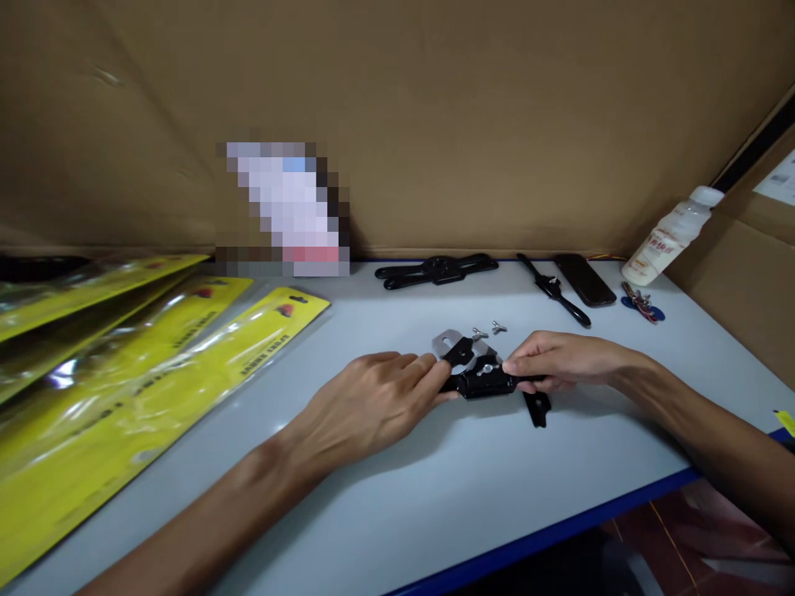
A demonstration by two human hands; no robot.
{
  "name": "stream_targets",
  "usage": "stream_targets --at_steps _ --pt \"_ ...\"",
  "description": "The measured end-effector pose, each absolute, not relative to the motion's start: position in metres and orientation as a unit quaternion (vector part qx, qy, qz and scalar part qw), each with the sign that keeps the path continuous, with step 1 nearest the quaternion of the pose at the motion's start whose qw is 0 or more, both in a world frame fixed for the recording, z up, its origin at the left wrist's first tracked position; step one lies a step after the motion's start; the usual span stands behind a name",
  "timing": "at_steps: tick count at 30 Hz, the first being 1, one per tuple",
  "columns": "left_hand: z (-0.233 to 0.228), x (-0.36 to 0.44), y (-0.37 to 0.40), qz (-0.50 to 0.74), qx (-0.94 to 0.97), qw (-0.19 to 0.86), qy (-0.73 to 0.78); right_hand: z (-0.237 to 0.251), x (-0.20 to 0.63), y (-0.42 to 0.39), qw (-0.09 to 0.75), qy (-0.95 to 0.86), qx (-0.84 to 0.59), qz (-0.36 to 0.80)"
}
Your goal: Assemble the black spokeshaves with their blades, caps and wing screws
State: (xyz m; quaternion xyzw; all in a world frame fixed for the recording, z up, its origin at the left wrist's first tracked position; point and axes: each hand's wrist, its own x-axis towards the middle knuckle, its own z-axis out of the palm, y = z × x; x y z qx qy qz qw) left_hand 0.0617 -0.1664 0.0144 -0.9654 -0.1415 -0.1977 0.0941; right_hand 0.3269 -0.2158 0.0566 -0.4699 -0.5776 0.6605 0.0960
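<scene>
A black spokeshave (490,382) is held between both hands just above the table. My left hand (388,385) is closed round its left handle. The right handle is in the closed fingers of my right hand (552,362), with the thumb close to a silver thumbscrew (488,369) on the body. Behind the body lie silver blades (445,340) and a black cap plate (460,353). Two loose wing screws (498,327) rest just beyond them. Another black plate (537,409) lies under and in front of my right hand.
Yellow blister packs (273,331) are piled at left. Black spokeshave bodies (440,269) lie at the back, with another spokeshave (552,288) beside a phone (585,280). A bottle (671,238) leans at right, near a small bundle (643,304). Cardboard (497,124) walls the back.
</scene>
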Motion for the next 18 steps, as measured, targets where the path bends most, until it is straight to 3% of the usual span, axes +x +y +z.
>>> stream_targets --at_steps 14,18 --pt "0.0131 0.0626 -0.1669 -0.179 -0.967 0.089 -0.156 0.0579 0.3271 -0.2161 0.091 -0.591 -0.48 0.642" --pt "0.0124 0.0634 -0.1661 -0.194 -0.966 0.076 -0.155 0.0625 0.328 -0.2178 0.08 -0.644 -0.486 0.585"
